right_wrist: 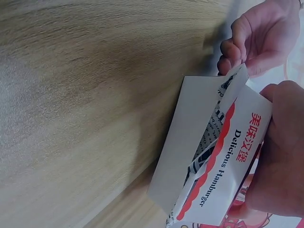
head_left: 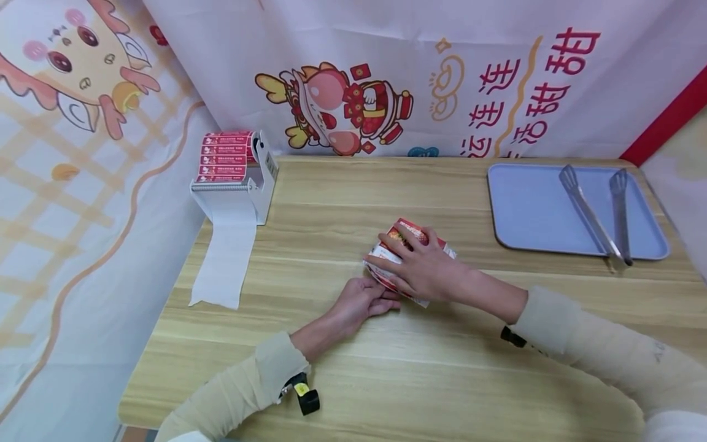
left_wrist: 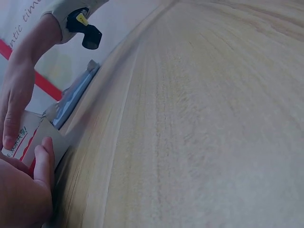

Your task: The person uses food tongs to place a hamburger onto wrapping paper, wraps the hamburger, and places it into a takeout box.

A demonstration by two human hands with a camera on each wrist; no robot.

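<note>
A white and red hamburger box (right_wrist: 232,156) sits on the wooden table, tilted toward the person. Black-printed wrapping paper (right_wrist: 209,135) shows in the gap under its lid flap. My right hand (head_left: 428,267) grips the box from above, fingers spread across the lid. At the near left corner, my left hand (head_left: 353,307) pinches the pointed edge of the flap between thumb and fingers, as the right wrist view shows. In the left wrist view, the box's pale side (left_wrist: 54,140) appears between both hands.
A label dispenser (head_left: 265,184) with red stickers stands at the back left, its white backing strip (head_left: 226,264) trailing onto the table. At the back right, metal tongs (head_left: 591,215) lie on a blue tray (head_left: 525,209). A printed cloth (head_left: 353,37) hangs behind.
</note>
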